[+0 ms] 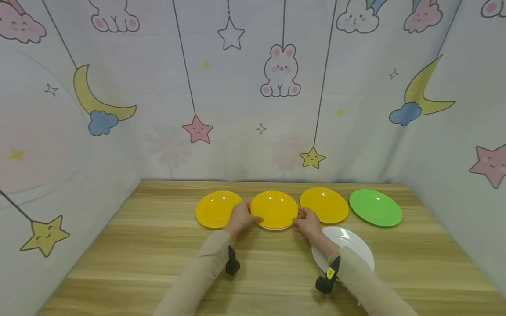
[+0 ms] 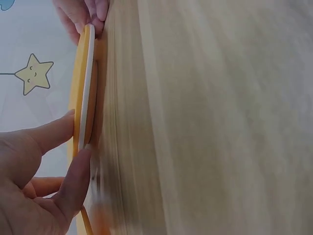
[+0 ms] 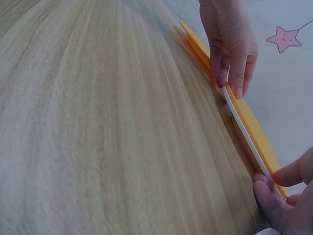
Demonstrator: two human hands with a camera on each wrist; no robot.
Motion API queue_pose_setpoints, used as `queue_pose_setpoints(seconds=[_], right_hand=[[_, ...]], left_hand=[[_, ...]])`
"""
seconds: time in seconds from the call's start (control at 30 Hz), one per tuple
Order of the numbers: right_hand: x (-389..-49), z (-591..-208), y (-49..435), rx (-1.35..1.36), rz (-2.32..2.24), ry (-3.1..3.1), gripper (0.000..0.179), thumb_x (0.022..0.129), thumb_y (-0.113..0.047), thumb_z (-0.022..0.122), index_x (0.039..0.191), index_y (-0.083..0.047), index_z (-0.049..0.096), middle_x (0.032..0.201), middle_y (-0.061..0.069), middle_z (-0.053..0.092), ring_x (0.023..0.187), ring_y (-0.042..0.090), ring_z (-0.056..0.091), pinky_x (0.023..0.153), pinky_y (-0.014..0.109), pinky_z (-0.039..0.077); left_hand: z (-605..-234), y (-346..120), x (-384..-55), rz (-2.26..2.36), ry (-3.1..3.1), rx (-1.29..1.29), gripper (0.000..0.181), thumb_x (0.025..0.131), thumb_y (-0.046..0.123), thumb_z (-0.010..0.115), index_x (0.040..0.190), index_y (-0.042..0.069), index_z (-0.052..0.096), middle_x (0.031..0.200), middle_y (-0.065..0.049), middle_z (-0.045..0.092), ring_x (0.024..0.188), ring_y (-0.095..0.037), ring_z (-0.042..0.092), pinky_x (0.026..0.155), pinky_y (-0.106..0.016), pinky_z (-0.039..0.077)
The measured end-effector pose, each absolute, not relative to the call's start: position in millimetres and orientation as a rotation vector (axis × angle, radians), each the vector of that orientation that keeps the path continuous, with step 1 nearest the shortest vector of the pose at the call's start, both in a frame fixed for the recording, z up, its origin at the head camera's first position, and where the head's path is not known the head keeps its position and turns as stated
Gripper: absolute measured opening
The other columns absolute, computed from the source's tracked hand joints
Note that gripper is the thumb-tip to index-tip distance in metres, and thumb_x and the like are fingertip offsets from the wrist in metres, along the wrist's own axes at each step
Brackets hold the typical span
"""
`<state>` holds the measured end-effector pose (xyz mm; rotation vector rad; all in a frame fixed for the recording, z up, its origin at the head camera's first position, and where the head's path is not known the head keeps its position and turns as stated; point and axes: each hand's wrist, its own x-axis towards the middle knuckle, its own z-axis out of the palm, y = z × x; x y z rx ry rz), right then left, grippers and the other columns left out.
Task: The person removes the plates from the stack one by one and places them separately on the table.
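Both hands pinch a pair of stacked plates at the middle of the back row. On top is a yellow plate; the rim of a white plate shows directly beneath it. My left hand grips the left edge, thumb on one face and fingers at the other. Opposite it, my right hand holds the right edge between thumb and fingers. Seen edge-on in the right wrist view, the pair lies close over the wooden table. The left hand overlaps another yellow plate in the head view.
Right of the pair lie a third yellow plate and a green plate. A separate white plate sits nearer the front, partly hidden under the right forearm. A patterned cloth rises behind the table and along both sides.
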<state>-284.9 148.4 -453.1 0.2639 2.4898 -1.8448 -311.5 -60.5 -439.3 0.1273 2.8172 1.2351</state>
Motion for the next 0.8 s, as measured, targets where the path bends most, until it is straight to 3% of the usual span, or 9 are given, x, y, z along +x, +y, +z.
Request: queue_pose_setpoints(seconds=[0.37, 0.57, 0.8], right_hand=[[-285.3, -455.4, 147.5, 0.243, -1.833, 2.534, 0.053, 0.082, 0.006, 0.059, 0.130, 0.013, 0.038, 0.087, 0.015, 0.052, 0.058, 0.009, 0.058, 0.054, 0.022, 0.053], [-284.9, -456.5, 146.7, 0.233, -1.842, 2.536, 0.052, 0.082, 0.009, 0.056, 0.130, 0.015, 0.036, 0.091, 0.020, 0.053, 0.058, 0.009, 0.057, 0.056, 0.023, 0.054], [-285.5, -457.9, 146.8, 0.230, -1.841, 2.540, 0.052, 0.081, 0.011, 0.056, 0.129, 0.016, 0.037, 0.091, 0.020, 0.053, 0.058, 0.010, 0.058, 0.056, 0.023, 0.054]], left_hand=[[-433.7, -63.1, -310.4, 1.290, 2.782, 0.136, 0.037, 0.068, 0.012, 0.079, 0.096, -0.003, 0.061, 0.082, -0.007, 0.060, 0.071, -0.017, 0.046, 0.068, -0.029, 0.046], [-433.0, -67.4, -311.9, 1.306, 2.798, 0.168, 0.041, 0.068, 0.010, 0.079, 0.102, -0.005, 0.063, 0.085, -0.008, 0.063, 0.072, -0.016, 0.050, 0.070, -0.029, 0.048], [-430.8, -75.9, -313.6, 1.481, 2.698, 0.189, 0.053, 0.071, 0.002, 0.074, 0.120, -0.007, 0.054, 0.108, -0.018, 0.060, 0.088, -0.022, 0.056, 0.076, -0.031, 0.051]])
